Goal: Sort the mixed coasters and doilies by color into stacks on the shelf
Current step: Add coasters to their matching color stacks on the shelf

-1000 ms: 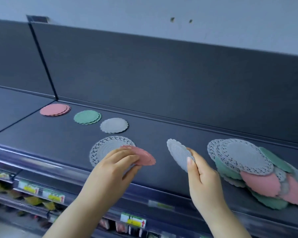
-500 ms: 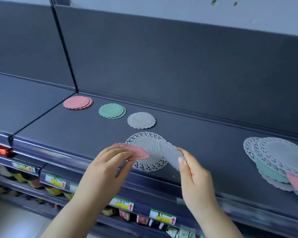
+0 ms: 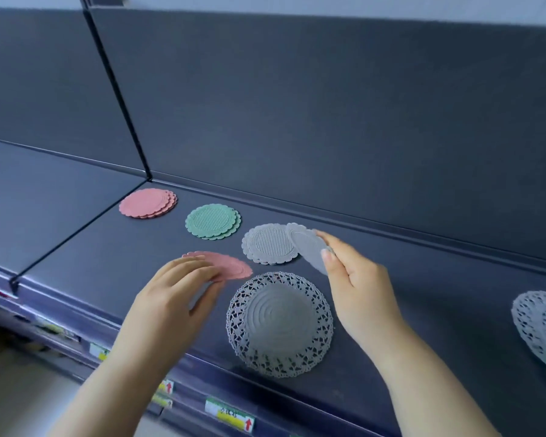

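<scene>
Right hand (image 3: 356, 279) pinches a grey coaster (image 3: 309, 247) tilted just beside the grey stack (image 3: 270, 244); left hand (image 3: 174, 294) fingers hold pink coasters (image 3: 227, 263) in front of that stack.

The mixed pile (image 3: 539, 323) runs off the right edge.

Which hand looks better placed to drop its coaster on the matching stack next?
Probably the right hand. Its grey coaster hangs tilted at the edge of the grey stack, while the left hand holds its pink coaster apart from the pink stack.
</scene>
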The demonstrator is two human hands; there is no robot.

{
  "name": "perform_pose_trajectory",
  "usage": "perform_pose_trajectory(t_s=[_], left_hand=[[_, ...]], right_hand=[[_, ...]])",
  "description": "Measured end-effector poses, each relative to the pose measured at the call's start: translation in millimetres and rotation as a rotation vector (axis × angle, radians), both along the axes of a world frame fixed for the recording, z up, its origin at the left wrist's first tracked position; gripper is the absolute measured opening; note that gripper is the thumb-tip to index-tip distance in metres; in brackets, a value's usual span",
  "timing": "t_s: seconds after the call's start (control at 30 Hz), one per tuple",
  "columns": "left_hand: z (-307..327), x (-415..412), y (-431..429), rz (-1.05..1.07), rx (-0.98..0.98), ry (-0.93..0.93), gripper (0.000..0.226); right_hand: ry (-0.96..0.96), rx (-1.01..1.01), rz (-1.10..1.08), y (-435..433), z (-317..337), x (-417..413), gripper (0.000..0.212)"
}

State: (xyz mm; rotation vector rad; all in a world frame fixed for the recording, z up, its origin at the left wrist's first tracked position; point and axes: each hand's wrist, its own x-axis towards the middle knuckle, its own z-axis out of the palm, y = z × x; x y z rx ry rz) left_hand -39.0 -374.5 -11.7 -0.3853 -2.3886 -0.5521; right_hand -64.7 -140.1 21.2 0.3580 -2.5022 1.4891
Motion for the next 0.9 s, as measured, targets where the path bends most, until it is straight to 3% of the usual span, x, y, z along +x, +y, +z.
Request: perform_pose_trajectory(t_s=[0.2, 0.33, 0.5, 0.77, 0.9], left_hand=[[-3.5, -24.7, -60.6, 0.157, 0.004, -0.016, 0.037], [10.3, -60.2, -92.5, 0.025, 0.015, 0.049, 0.033], [11.7, -105.1, -130.7, -0.142, 0.069, 0.091, 0.029], [3.2, -146.8, -182.3, -0.436, -0.012, 0.019, 0.026], [8.3, -155.8, -206.6, -0.501, -0.006, 0.016, 0.021]], right_hand=[[0.115, 0.359, -0.052, -45.6, -3.2, -64.9, 0.040], [-0.285, 0.824, 0.131, -70.1, -30.5, -85.7, 0.046], [-0.440, 0.766, -0.001, -91.8, -21.8, -78.1, 0.054], [-0.352, 0.524, -0.168, -187.6, -7.7, -69.0, 0.044], [-0.347, 0.519, -0.189, -219.3, -10.1, -70.7, 0.044]])
